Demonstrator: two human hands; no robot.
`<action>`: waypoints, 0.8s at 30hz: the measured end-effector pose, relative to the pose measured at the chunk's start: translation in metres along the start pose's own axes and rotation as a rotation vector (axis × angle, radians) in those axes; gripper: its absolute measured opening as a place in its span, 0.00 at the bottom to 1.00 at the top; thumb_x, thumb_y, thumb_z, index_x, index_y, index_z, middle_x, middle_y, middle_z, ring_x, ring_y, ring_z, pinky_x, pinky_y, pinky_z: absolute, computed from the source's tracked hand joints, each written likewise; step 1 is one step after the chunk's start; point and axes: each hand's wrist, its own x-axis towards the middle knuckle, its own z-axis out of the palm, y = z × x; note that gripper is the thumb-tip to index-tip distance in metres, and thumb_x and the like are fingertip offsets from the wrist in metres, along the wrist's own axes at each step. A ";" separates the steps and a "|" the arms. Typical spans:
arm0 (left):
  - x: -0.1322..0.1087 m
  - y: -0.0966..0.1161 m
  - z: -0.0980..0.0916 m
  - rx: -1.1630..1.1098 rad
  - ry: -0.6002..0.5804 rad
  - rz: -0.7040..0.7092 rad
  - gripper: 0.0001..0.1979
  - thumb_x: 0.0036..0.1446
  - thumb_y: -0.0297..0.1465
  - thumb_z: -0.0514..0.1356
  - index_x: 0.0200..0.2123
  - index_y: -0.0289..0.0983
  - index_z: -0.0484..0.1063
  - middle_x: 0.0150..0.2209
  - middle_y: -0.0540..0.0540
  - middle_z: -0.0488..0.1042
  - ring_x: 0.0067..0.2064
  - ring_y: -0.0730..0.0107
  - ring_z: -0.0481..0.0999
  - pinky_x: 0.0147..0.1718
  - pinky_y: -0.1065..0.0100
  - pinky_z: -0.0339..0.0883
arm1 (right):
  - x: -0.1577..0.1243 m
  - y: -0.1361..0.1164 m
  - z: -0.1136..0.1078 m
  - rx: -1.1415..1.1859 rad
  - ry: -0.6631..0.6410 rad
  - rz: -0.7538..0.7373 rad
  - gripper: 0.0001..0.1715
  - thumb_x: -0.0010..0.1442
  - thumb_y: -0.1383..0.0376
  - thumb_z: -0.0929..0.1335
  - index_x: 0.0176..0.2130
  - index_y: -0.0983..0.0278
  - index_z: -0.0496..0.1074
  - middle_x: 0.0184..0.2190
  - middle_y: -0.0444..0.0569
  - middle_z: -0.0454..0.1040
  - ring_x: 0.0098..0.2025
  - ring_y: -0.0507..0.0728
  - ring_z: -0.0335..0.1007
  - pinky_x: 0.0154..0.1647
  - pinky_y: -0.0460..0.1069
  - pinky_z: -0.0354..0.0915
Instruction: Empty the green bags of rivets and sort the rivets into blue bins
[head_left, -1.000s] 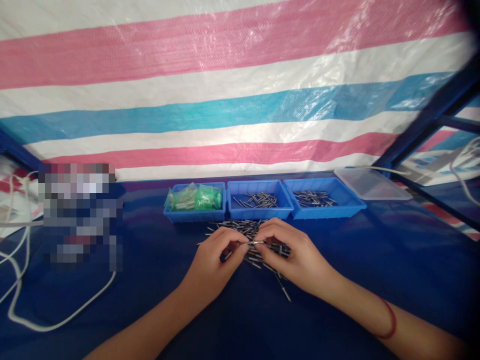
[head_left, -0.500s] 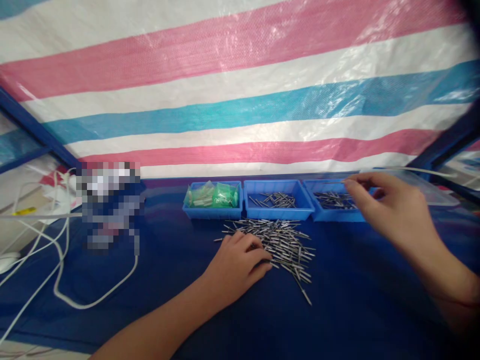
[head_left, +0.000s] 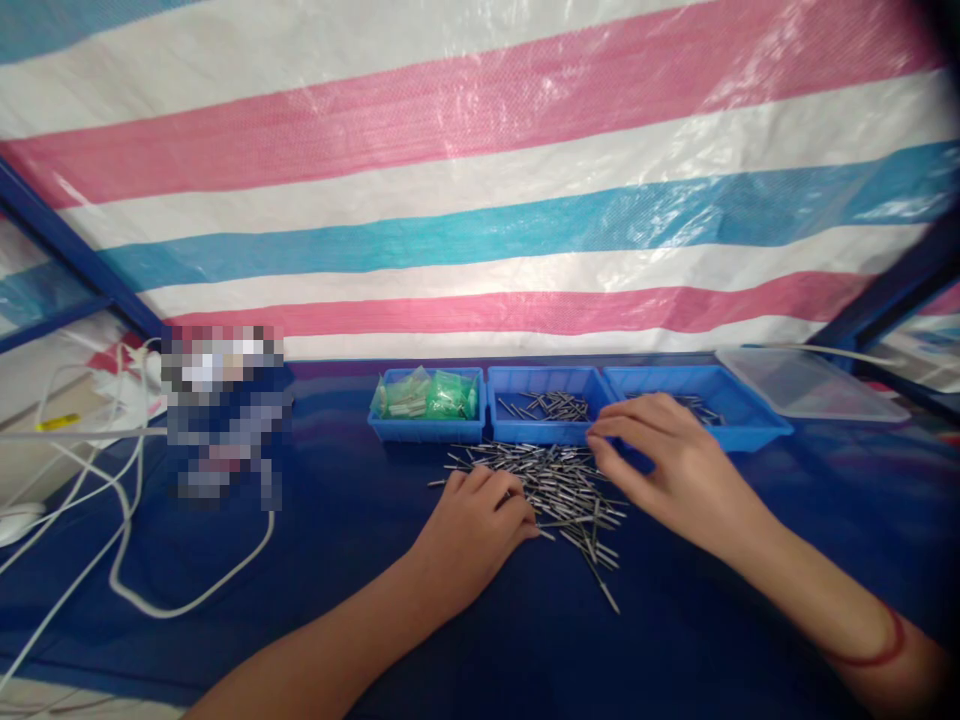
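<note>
A loose pile of thin metal rods (head_left: 562, 485), each with a thicker section like a blind rivet, lies on the blue table. My left hand (head_left: 480, 520) rests at the pile's left side with fingers curled. Its thumb and index finger pinch a metal rod, whose end pokes out past the fingertips. Over the pile's upper right edge, in front of the trays, hovers my right hand (head_left: 667, 465). A gap shows between its thumb and fingers, and no rod is visible in it. The middle blue tray (head_left: 540, 431) and right blue tray (head_left: 750, 436) contain similar rods; my right hand partly covers both.
The left blue tray (head_left: 427, 430) holds green and clear plastic packets (head_left: 450, 395). A clear plastic lid (head_left: 817, 385) lies at the back right. White cables (head_left: 120, 540) and a blurred-out object (head_left: 225, 420) occupy the left side. A striped sheet (head_left: 480, 230) hangs behind.
My right hand has moved left and down from over the right tray to the pile's edge. The thin rod seen in its fingers earlier no longer shows. My left hand has barely moved.
</note>
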 end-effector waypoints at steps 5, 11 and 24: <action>0.001 -0.001 0.001 -0.026 0.118 -0.010 0.06 0.64 0.32 0.54 0.37 0.37 0.69 0.42 0.47 0.73 0.42 0.64 0.70 0.40 0.62 0.58 | -0.004 -0.032 0.009 0.241 -0.319 -0.156 0.05 0.61 0.65 0.66 0.34 0.63 0.72 0.34 0.49 0.74 0.38 0.57 0.67 0.41 0.54 0.63; 0.001 -0.003 -0.006 -0.180 0.217 -0.019 0.07 0.66 0.29 0.51 0.37 0.37 0.68 0.38 0.49 0.75 0.41 0.68 0.72 0.40 0.65 0.59 | -0.005 -0.042 0.013 0.314 -0.274 -0.101 0.08 0.63 0.68 0.63 0.37 0.64 0.72 0.36 0.51 0.73 0.38 0.57 0.67 0.41 0.54 0.63; 0.002 0.002 -0.003 -0.769 0.322 -0.333 0.06 0.57 0.31 0.61 0.39 0.38 0.72 0.31 0.51 0.75 0.32 0.72 0.73 0.33 0.73 0.65 | -0.006 -0.054 0.017 0.596 -0.183 0.116 0.07 0.61 0.71 0.63 0.34 0.63 0.70 0.31 0.48 0.72 0.35 0.54 0.67 0.36 0.49 0.63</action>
